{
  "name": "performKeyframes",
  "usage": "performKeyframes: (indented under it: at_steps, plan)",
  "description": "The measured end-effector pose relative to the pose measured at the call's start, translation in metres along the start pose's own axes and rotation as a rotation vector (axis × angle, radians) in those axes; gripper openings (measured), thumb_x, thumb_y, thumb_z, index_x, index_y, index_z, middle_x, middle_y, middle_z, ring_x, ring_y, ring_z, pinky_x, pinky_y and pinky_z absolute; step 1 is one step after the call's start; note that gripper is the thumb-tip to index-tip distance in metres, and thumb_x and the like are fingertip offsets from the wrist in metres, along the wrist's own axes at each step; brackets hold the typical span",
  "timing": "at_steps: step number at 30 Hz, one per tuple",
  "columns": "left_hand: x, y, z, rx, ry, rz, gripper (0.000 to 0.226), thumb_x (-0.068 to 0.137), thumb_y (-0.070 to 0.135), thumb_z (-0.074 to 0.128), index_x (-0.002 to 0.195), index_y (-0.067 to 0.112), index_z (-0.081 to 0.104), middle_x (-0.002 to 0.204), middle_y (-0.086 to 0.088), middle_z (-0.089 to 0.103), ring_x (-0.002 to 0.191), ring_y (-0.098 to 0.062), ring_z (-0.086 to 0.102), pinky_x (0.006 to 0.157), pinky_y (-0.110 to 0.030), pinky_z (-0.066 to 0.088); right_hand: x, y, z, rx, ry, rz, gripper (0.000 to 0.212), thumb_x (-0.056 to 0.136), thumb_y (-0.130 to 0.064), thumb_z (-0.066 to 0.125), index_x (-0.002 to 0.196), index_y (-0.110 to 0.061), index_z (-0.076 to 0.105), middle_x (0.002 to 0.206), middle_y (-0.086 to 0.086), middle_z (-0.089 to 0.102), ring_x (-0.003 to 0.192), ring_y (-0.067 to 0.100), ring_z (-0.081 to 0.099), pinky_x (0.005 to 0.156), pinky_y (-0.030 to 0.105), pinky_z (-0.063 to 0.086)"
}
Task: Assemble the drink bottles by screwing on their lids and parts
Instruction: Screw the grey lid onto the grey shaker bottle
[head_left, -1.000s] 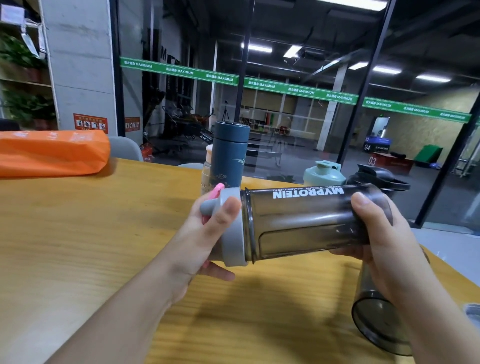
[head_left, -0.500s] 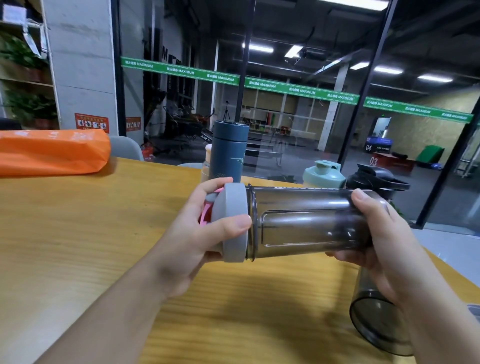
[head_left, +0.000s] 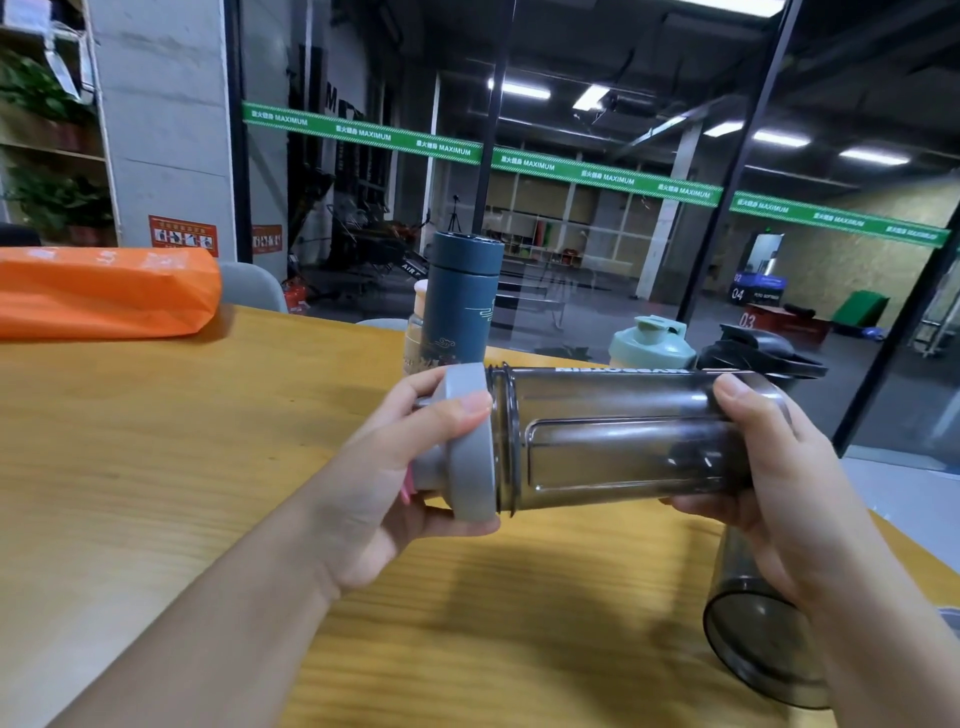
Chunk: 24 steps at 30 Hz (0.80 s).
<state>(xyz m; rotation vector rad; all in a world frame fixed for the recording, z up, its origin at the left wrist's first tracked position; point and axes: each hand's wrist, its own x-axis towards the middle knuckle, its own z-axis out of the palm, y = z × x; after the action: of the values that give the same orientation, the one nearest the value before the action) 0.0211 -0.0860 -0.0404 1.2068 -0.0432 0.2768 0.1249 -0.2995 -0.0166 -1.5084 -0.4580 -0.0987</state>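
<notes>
one head cam, wide-angle, facing fwd and down, close over table (head_left: 156, 467), glass wall (head_left: 597, 234) behind

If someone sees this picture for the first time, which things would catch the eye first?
Probably the smoky shaker bottle, held sideways above the wooden table in the middle of the view, with the left hand gripping its grey lid and the right hand its base. Next, the bright orange bag at far left.

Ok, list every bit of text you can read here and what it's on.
"MAXIMUM", repeated, with characters too small to read: green banner on the glass.
"03": red box outside.
"04": dark sign outside.
White print on the smoky shaker bottle: seen edge-on, unreadable.
Red wall notices: too small.
Pale motif on the blue flask: no readable words.
</notes>
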Motion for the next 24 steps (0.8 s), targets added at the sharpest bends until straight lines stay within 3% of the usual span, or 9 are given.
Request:
performKeyframes:
  at_steps: [3,9,13,16,20,22,24]
  plan:
    - [0.001,-0.001,-0.001,0.035,0.012,0.016,0.060,0.056,0.031,0.077,0.115,0.031,0.062,0.122,-0.013,0.060,0.083,-0.026,0.066,0.065,-0.049,0.058,0.000,0.001,0.001,0.000,-0.007,0.018,0.011,0.090,-0.037,0.054,0.088,-0.028,0.061,0.083,0.007,0.066,0.064,0.022,0.066,0.042,0.030,0.052]
    - [0.002,-0.003,-0.003,0.106,-0.006,0.058,0.070,0.048,0.037,0.079,0.115,0.039,0.060,0.095,0.009,0.069,0.082,-0.022,0.068,0.065,-0.046,0.058,0.000,0.001,0.000,0.001,-0.046,0.094,0.016,0.091,-0.040,0.054,0.093,-0.026,0.062,0.087,0.010,0.065,0.065,0.026,0.066,0.041,0.027,0.051]
    - [0.002,-0.003,-0.003,0.155,-0.003,0.082,0.074,0.044,0.043,0.077,0.115,0.043,0.058,0.101,0.008,0.068,0.085,-0.022,0.068,0.072,-0.052,0.059,0.002,0.005,-0.001,0.005,-0.035,0.153,0.026,0.089,-0.045,0.055,0.100,-0.023,0.061,0.107,0.021,0.063,0.079,0.031,0.065,0.045,0.029,0.053]
    - [0.002,-0.003,-0.003,0.179,0.002,0.098,0.077,0.043,0.043,0.077,0.117,0.046,0.055,0.111,0.006,0.064,0.089,-0.022,0.067,0.069,-0.043,0.059,0.002,0.005,0.000,0.012,-0.047,0.215,0.035,0.087,-0.050,0.055,0.103,-0.020,0.061,0.117,0.025,0.061,0.086,0.034,0.063,0.047,0.030,0.054]
    - [0.003,-0.002,-0.007,0.193,-0.003,0.111,0.079,0.043,0.043,0.077,0.118,0.046,0.054,0.112,0.007,0.064,0.089,-0.020,0.068,0.066,-0.036,0.057,0.001,0.002,-0.009,0.112,-0.162,0.275,0.041,0.092,-0.046,0.043,0.104,-0.011,0.063,0.100,0.021,0.066,0.069,0.032,0.068,0.048,0.031,0.057]
    - [0.004,-0.001,-0.009,0.188,0.000,0.106,0.078,0.043,0.043,0.077,0.118,0.045,0.055,0.108,0.008,0.067,0.085,-0.018,0.068,0.067,-0.039,0.058,0.000,-0.003,-0.014,0.186,-0.263,0.288,0.046,0.081,-0.043,0.052,0.108,-0.006,0.064,0.100,0.023,0.067,0.069,0.035,0.070,0.050,0.032,0.058]
    - [0.004,-0.001,-0.011,0.184,-0.007,0.098,0.076,0.044,0.043,0.077,0.116,0.044,0.056,0.104,0.009,0.068,0.082,-0.018,0.068,0.067,-0.040,0.057,-0.001,-0.006,-0.017,0.210,-0.315,0.312,0.073,0.052,-0.042,0.075,0.112,-0.003,0.063,0.105,0.025,0.068,0.073,0.043,0.070,0.050,0.030,0.058]
